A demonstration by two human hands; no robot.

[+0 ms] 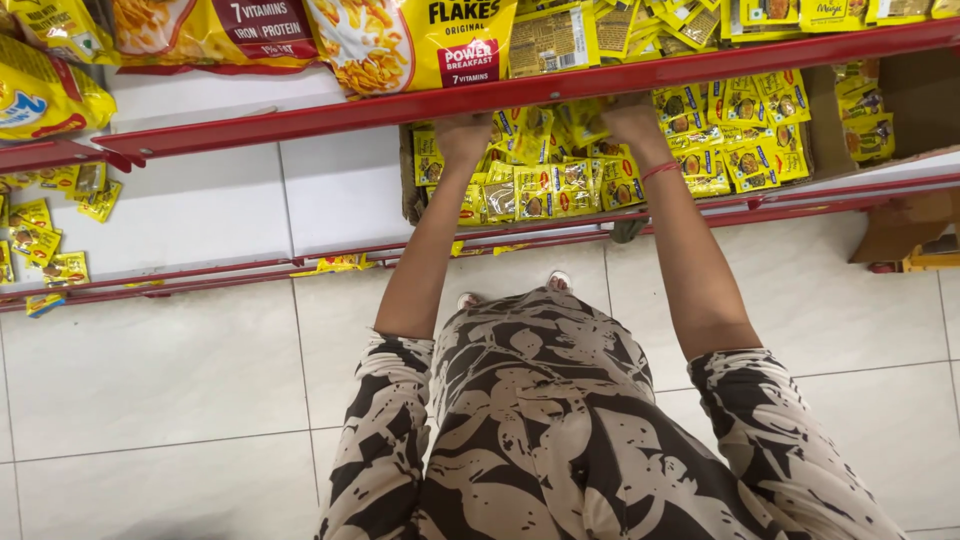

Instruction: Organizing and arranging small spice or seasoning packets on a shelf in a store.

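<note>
Cereal bags (400, 40) on red shelf (300, 118); white floor tiles (150, 380).

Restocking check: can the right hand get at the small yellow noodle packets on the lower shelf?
Probably yes: the right hand already reaches under the red metal shelf rail among the small yellow noodle packets; nothing blocks it, though its fingers are hidden.

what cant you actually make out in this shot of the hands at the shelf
- Head view: fingers of the left hand and right hand are hidden behind the red metal shelf rail, so their grip cannot be told.
- Small yellow noodle packets in the brown cardboard box: partly covered by that rail.
- Large yellow cereal bags: cut off by the top edge.
</note>
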